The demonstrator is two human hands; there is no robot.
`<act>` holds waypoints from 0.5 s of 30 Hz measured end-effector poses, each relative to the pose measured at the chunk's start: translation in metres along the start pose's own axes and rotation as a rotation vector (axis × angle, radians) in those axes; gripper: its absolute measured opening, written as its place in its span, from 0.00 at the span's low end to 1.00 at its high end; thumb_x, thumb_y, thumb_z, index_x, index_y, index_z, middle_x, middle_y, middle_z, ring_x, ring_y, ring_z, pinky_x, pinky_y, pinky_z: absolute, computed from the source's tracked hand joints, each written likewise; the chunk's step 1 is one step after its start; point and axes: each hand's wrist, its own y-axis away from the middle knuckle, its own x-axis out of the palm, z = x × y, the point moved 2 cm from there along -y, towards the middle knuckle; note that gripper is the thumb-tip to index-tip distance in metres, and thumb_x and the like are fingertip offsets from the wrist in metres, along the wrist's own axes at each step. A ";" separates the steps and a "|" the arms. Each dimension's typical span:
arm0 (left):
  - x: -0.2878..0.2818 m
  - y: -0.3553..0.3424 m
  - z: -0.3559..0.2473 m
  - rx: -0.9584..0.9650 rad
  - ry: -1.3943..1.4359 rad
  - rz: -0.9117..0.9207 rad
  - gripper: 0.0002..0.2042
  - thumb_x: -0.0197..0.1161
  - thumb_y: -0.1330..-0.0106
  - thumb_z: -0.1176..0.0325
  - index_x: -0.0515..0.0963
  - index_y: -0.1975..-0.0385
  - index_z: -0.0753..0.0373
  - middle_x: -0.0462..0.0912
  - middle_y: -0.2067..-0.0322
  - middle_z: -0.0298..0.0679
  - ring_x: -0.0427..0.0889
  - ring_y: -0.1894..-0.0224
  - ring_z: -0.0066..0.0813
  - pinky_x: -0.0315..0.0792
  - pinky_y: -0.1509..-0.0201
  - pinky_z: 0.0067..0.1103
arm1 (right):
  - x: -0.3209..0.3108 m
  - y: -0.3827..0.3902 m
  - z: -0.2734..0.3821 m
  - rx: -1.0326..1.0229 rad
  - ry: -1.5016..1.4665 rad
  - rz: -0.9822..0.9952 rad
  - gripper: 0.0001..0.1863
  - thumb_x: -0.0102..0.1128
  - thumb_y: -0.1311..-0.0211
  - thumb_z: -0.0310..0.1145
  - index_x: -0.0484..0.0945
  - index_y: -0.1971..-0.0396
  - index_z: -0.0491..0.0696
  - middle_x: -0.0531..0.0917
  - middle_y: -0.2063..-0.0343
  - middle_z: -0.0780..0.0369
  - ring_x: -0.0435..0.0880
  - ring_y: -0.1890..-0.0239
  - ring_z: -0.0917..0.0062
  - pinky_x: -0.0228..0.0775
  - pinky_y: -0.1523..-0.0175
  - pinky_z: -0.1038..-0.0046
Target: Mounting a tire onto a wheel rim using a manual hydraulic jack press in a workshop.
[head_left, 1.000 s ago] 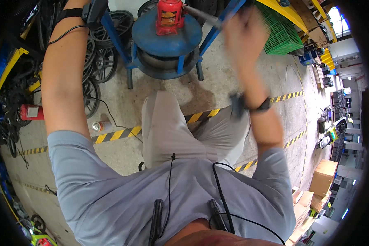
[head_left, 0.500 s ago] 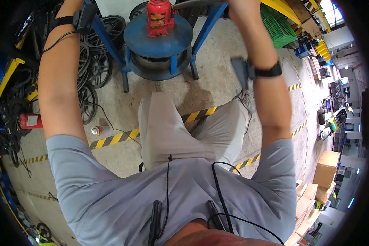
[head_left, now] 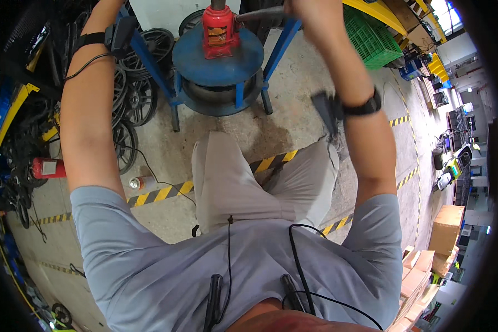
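Note:
A red bottle jack [head_left: 218, 34] stands upright on the round blue plate [head_left: 193, 63] of a blue metal frame [head_left: 289, 47]. A metal post [head_left: 218, 4] meets the jack's top at the upper edge of the picture. From the jack's right side a grey lever handle [head_left: 260, 13] runs to my right hand [head_left: 310, 14], which is closed around its end. That hand is slightly blurred and cut by the upper edge. My left forearm [head_left: 88, 110] reaches up along the frame's left side; the left hand lies beyond the picture.
Several black wheel rims [head_left: 141, 102] lie left of the frame. A red fire extinguisher [head_left: 48, 167] and a can [head_left: 135, 183] are near my left arm. At the upper right sits a green crate [head_left: 371, 41]; cardboard boxes [head_left: 445, 224] are at the right. Yellow-black tape [head_left: 166, 193] crosses the floor.
My right hand has moved left with the lever handle, whose visible length is shorter now. The whole view has shifted a little, showing more of the jack's top.

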 end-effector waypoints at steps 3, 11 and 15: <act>0.005 -0.005 0.000 0.015 0.030 -0.018 0.34 0.81 0.57 0.45 0.82 0.53 0.63 0.83 0.53 0.51 0.78 0.46 0.54 0.70 0.41 0.41 | -0.003 0.016 -0.027 -0.099 -0.073 -0.095 0.08 0.58 0.43 0.28 0.75 0.79 0.42 0.78 0.85 0.61 0.75 0.85 0.76 0.65 0.78 0.72; 0.017 -0.012 0.002 0.024 0.030 -0.003 0.34 0.81 0.57 0.45 0.82 0.54 0.62 0.84 0.54 0.50 0.79 0.48 0.54 0.69 0.42 0.42 | 0.048 0.216 -0.113 -0.467 0.014 0.137 0.13 0.66 0.61 0.21 0.67 0.87 0.45 0.73 0.85 0.56 0.74 0.82 0.62 0.68 0.74 0.64; 0.041 -0.018 0.027 0.011 -0.064 -0.074 0.34 0.80 0.57 0.44 0.82 0.54 0.62 0.84 0.54 0.50 0.79 0.48 0.54 0.70 0.43 0.41 | 0.020 0.080 -0.036 -0.362 0.165 0.019 0.12 0.64 0.48 0.33 0.74 0.82 0.42 0.74 0.88 0.57 0.77 0.83 0.72 0.65 0.76 0.67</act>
